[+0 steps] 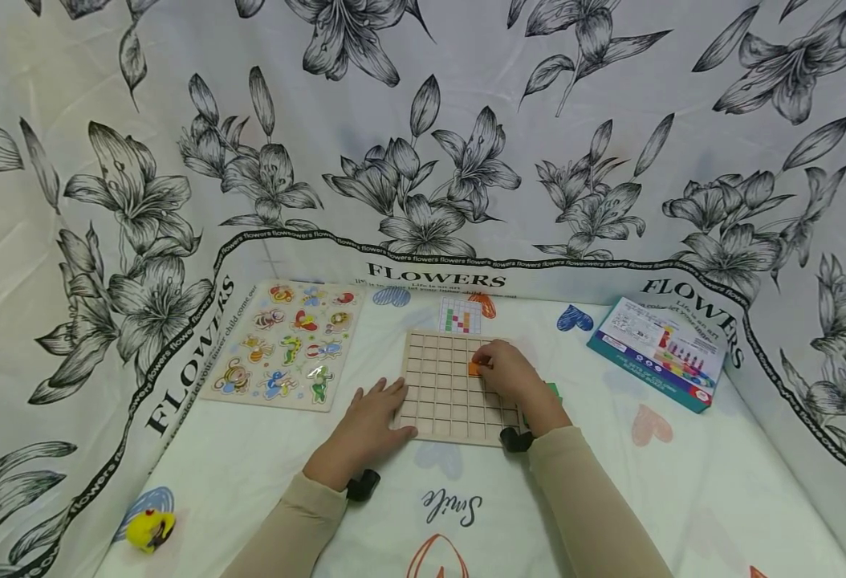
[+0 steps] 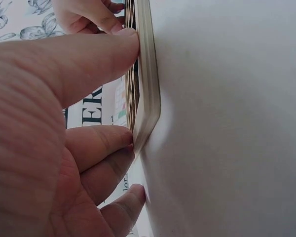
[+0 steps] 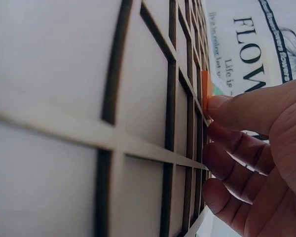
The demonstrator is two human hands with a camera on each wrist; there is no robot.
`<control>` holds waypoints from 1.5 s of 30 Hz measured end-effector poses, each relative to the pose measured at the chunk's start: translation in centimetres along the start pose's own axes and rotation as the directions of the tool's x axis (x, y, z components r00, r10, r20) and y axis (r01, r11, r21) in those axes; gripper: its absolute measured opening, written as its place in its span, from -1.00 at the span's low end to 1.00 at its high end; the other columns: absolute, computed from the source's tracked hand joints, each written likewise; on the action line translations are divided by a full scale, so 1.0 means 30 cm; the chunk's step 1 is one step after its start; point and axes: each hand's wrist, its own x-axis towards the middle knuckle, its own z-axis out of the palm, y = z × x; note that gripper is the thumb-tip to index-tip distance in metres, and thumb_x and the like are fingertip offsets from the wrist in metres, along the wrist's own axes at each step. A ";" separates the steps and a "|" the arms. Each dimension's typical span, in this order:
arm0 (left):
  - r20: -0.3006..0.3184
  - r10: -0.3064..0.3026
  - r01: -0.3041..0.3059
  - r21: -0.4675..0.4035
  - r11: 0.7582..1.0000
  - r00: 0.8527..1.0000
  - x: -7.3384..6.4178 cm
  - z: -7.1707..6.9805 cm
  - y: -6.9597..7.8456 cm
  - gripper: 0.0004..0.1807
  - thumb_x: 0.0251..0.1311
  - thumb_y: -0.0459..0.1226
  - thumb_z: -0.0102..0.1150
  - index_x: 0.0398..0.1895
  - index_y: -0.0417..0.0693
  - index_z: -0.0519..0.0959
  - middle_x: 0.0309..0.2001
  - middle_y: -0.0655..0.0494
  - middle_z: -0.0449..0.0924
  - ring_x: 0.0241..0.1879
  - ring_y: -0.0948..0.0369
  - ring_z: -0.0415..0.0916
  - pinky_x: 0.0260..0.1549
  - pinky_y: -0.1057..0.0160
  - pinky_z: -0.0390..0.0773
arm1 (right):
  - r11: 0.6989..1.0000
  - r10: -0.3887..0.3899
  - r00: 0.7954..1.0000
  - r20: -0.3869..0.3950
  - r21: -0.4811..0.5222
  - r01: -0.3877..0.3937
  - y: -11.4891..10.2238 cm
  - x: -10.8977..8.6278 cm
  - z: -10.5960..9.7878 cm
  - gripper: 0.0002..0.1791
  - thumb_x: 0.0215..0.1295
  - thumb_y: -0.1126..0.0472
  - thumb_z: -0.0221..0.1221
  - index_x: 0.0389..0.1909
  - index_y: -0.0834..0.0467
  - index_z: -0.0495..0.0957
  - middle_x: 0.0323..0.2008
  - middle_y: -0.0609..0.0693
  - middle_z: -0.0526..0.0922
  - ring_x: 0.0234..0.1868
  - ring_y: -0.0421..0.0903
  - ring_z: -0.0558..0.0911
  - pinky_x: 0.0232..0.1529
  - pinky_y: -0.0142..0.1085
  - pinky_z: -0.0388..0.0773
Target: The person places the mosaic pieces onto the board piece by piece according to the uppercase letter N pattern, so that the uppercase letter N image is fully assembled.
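A wooden grid board (image 1: pixel 437 393) with square cells lies flat in the middle of the table. My right hand (image 1: pixel 507 369) pinches an orange square tile (image 1: pixel 474 368) over the board's upper right part. In the right wrist view the thumb (image 3: pixel 237 108) lies against the orange tile (image 3: pixel 205 89), among the far cells. My left hand (image 1: pixel 371 413) rests at the board's lower left corner with its fingers spread. Seen from the left wrist, thumb and fingertips touch the board's edge (image 2: pixel 149 84). Green pieces (image 1: pixel 553 390) show partly behind the right forearm.
A card with a coloured grid pattern (image 1: pixel 460 315) lies beyond the board. To the left is a puzzle board with insect pictures (image 1: pixel 271 341); to the right, a colourful box (image 1: pixel 657 349). A yellow toy (image 1: pixel 150 530) sits at the front left. Flower-printed cloth (image 1: pixel 423 160) rises behind.
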 end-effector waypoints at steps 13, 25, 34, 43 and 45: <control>0.000 0.020 -0.020 0.005 1.000 1.000 0.003 0.010 -0.017 -0.12 0.35 0.01 0.49 0.63 -0.14 0.41 0.70 0.01 0.26 0.74 -0.16 0.05 0.68 -0.42 -0.04 | 0.987 0.145 0.976 -0.161 0.094 -0.131 0.152 -0.214 -0.167 -0.67 0.64 0.26 0.17 0.30 0.14 0.68 0.21 0.17 0.65 0.05 0.11 0.58 0.08 -0.03 0.70; -0.002 0.015 -0.015 -0.005 1.000 1.000 -0.001 -0.005 -0.019 -0.12 0.35 -0.01 0.49 0.63 -0.17 0.40 0.70 0.00 0.25 0.74 -0.16 0.04 0.69 -0.40 -0.07 | 0.989 0.138 0.990 -0.029 0.051 -0.136 0.221 -0.260 -0.100 -0.68 0.49 0.24 0.37 0.20 0.14 0.77 0.11 0.09 0.69 0.11 0.09 0.60 0.37 0.17 0.60; -0.007 0.026 -0.026 -0.001 1.000 1.000 0.002 -0.004 -0.011 -0.12 0.35 -0.02 0.50 0.63 -0.17 0.39 0.70 0.00 0.26 0.74 -0.16 0.04 0.69 -0.39 -0.06 | 0.987 0.153 0.987 -0.049 0.051 -0.151 0.223 -0.271 -0.100 -0.73 0.45 0.27 0.39 0.12 0.16 0.76 0.11 0.13 0.68 0.06 0.09 0.59 0.33 0.14 0.63; 0.005 0.015 -0.015 0.000 1.000 1.000 0.001 0.001 -0.010 -0.12 0.35 -0.01 0.49 0.63 -0.16 0.40 0.71 0.01 0.25 0.75 -0.15 0.04 0.70 -0.39 -0.06 | 0.956 0.235 0.970 -0.055 0.193 -0.221 0.198 -0.290 -0.107 -0.86 0.55 0.24 0.31 0.04 0.09 0.66 -0.20 0.10 0.64 -0.45 -0.01 0.59 -0.44 -0.24 0.64; 0.006 0.015 -0.015 0.003 1.000 1.000 0.000 0.001 -0.009 -0.12 0.35 -0.01 0.49 0.63 -0.17 0.40 0.71 0.01 0.25 0.75 -0.15 0.04 0.69 -0.39 -0.05 | 0.963 0.208 0.973 -0.097 0.194 -0.186 0.174 -0.282 -0.106 -0.88 0.56 0.23 0.31 0.02 0.08 0.66 -0.21 0.07 0.65 -0.39 -0.01 0.58 -0.43 -0.24 0.61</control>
